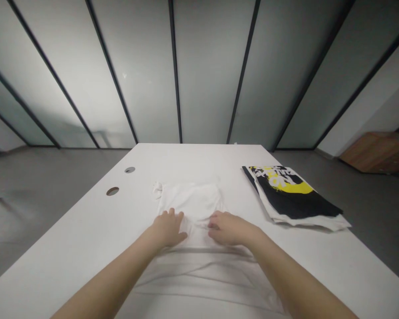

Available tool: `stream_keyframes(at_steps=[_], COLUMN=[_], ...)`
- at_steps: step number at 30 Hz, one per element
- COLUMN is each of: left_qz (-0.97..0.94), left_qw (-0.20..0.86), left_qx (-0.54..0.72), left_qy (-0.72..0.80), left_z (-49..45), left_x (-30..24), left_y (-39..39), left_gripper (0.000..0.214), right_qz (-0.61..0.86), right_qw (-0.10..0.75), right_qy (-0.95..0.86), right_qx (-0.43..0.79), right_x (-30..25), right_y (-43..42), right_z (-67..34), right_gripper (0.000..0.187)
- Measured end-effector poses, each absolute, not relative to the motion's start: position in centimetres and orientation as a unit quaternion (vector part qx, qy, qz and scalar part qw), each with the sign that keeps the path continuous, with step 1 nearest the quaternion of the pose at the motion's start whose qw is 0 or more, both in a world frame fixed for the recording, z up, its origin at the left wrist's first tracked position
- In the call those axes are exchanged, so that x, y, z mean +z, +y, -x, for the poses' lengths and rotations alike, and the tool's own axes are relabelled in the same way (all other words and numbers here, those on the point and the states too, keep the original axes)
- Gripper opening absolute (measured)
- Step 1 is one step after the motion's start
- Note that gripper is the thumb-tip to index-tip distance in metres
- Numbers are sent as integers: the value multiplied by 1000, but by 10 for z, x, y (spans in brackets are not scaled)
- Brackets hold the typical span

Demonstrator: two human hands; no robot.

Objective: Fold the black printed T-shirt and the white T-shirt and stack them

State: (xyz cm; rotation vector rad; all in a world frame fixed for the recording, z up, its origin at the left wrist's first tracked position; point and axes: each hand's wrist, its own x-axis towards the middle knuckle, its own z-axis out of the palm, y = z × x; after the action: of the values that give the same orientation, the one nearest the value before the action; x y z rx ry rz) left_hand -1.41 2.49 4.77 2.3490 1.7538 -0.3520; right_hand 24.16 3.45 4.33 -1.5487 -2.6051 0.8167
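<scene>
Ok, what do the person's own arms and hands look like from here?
The left hand and right hand are ungloved. The left forearm and right forearm are bare, with no sleeve, watch or bracelet showing.

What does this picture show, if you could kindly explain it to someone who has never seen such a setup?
There is no machine here: you see a person's bare left hand and right hand. The single picture comes from a camera worn on that person's head, looking forward and down. On the smooth white table lies a thin, creased white cloth. The left hand rests on it, thumb spread; the right one touches it with curled fingers, though whether they grip it is unclear. To the right lies a flat black fabric piece with a yellow and white print, with white fabric showing underneath.
</scene>
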Motion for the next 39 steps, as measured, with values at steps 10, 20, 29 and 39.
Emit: stream_keyframes(at_steps=[10, 20, 29, 39], left_qz=[-747, -788, -799, -757], left_qw=[91, 195, 287, 172], left_qx=[-20, -42, -25, 62], left_qy=[658, 583, 528, 627], left_z=[-8, 20, 40, 44], left_x=[78, 59, 67, 30], left_y=[96, 104, 106, 122], left_gripper=[41, 26, 26, 64], right_qz=[652, 540, 432, 541], right_qw=[125, 223, 41, 103], right_qy=[-721, -786, -796, -765], right_qx=[198, 201, 423, 334], right_x=[33, 41, 75, 23], right_y=[95, 86, 67, 89], right_z=[-236, -223, -236, -235], right_gripper=[49, 14, 30, 34])
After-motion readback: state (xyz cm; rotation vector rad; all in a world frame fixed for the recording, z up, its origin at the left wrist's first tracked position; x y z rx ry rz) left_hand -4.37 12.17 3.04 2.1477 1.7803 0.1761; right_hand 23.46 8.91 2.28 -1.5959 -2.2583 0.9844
